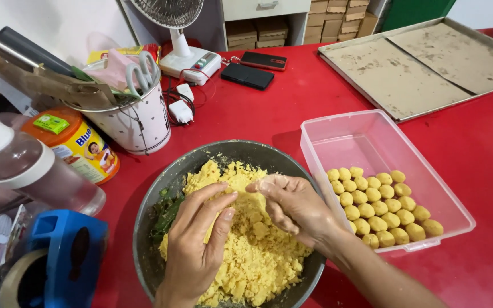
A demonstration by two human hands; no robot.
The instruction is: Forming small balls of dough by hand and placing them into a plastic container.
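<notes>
- My left hand (192, 251) lies flat on the yellow dough (252, 251) in the metal bowl (149, 228), fingers loosely spread, gripping nothing.
- My right hand (292, 208) cups a small pinch of dough, fingers curled.
- The clear plastic box (372, 137) on the red table (475, 148) holds rows of rolled balls (380, 208), roughly half full; plenty of dough is left.

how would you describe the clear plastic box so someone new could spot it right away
Start at the red table and find the dark metal bowl of crumbly yellow dough where the left hand and right hand work. The clear plastic box sits just right of it. Unlike the flat baking trays behind, it is see-through and holds rows of small yellow balls.
</notes>
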